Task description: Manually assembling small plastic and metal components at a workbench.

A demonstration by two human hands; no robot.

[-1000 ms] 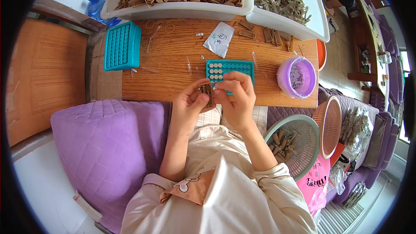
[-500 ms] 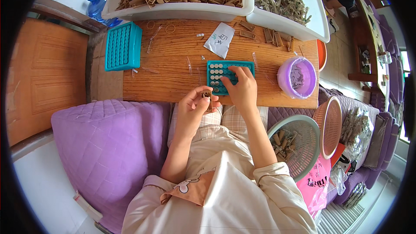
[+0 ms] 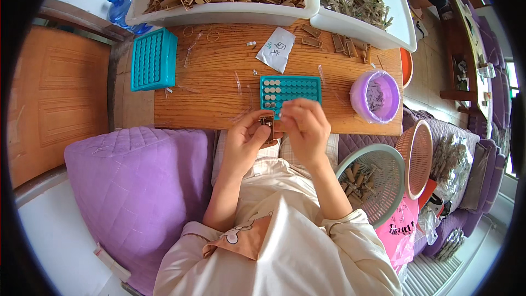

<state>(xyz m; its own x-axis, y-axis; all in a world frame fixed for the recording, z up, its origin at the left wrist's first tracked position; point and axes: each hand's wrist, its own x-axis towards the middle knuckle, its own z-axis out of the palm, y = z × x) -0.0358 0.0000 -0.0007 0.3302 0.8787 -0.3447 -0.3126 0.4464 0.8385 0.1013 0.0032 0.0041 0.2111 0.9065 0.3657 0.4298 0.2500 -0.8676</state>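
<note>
In the head view, the left hand point(image 3: 243, 146) is closed around an open brown plastic casing point(image 3: 267, 127), thumb pressed on its near side and fingers wrapped behind. The casing stands roughly upright above the near edge of the wooden table point(image 3: 213, 109), its hollow face showing small dark and pale parts inside. The right hand point(image 3: 309, 134) hangs just to the right of it, fingers curled and thumb drawn in toward them; a tiny pale spot shows by the fingertips, but I cannot tell whether it is a gripped piece.

Just beyond the hands lies a teal tray point(image 3: 307, 83) with round pockets, white discs point(image 3: 272, 90) filling some at its left side. A purple tub point(image 3: 357, 98) stands to the right, a folded white paper point(image 3: 275, 49) lies farther back, and loose brown casings point(image 3: 345, 46) sit near the white bins point(image 3: 230, 16). Beside the person's right thigh is a grey-green basket point(image 3: 392, 194).
</note>
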